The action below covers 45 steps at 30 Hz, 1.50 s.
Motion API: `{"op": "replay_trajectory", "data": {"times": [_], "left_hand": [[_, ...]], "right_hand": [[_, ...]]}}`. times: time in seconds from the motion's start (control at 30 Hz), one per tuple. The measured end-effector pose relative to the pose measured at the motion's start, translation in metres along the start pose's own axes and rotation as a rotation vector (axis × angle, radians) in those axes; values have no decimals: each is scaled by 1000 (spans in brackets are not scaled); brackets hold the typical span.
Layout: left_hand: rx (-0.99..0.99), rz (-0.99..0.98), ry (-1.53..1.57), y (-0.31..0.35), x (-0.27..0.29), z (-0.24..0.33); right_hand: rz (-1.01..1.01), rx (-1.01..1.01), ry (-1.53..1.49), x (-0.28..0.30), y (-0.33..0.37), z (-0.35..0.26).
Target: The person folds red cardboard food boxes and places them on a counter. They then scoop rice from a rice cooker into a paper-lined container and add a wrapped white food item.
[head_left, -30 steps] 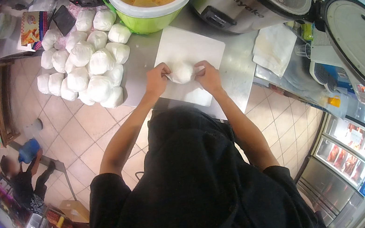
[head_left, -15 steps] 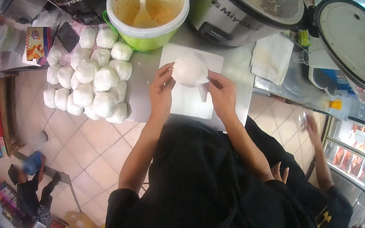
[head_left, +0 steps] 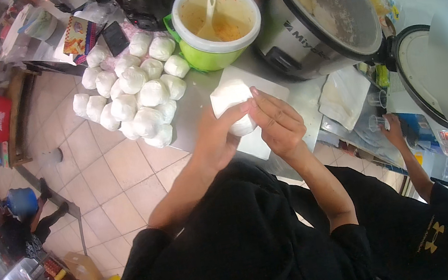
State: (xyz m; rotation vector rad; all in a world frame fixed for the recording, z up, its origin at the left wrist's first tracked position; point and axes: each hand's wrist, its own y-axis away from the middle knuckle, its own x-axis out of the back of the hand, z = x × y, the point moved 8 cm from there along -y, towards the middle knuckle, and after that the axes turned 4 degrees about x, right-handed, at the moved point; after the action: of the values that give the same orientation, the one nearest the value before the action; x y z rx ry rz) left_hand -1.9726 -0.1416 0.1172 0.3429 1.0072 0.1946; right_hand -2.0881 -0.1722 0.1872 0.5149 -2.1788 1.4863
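Note:
A round white wrapped bundle (head_left: 229,96), apparently in paper, is held up above the steel table. My left hand (head_left: 216,140) cups it from the left and below, its thumb lying across the front. On the other side my right hand (head_left: 279,123) pinches the wrapping with its fingertips near that thumb. What is inside the wrapping is hidden. Beneath the hands lies a white board or sheet (head_left: 271,87). Several similar white bundles (head_left: 134,80) are piled at the left end of the table.
Behind the board stands a green bowl (head_left: 206,61) with a white rim, orange-flecked food and a spoon (head_left: 210,17). A large rice cooker (head_left: 303,50) with its lid (head_left: 419,67) raised is at right. Beside a folded cloth (head_left: 345,98), another person's hand (head_left: 392,131) reaches a clear cup (head_left: 376,123).
My left hand has wrapped further round the bundle, and my right has moved from its lower edge to pinch its front. The view has shifted; the other person's hand has moved to the cups.

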Motion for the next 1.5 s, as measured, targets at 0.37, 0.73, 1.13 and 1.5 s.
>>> {"op": "replay_trajectory", "data": {"times": [0.37,0.73,1.13,1.5], "left_hand": [[-212,300,-250,4,118,-8],[-371,173,-2071,-134,202,-14],[-704,247,-2426,-137,195,-15],[-595,-66,-1469,-25,84,-15]], "right_hand": [[-292,-364,-407,-132,90,-12],[-814,-895,-196,-157,283,-4],[-247,-1562,-58,-21,418,-106],[-296,-1841,-574,-89,590,-81]]}}
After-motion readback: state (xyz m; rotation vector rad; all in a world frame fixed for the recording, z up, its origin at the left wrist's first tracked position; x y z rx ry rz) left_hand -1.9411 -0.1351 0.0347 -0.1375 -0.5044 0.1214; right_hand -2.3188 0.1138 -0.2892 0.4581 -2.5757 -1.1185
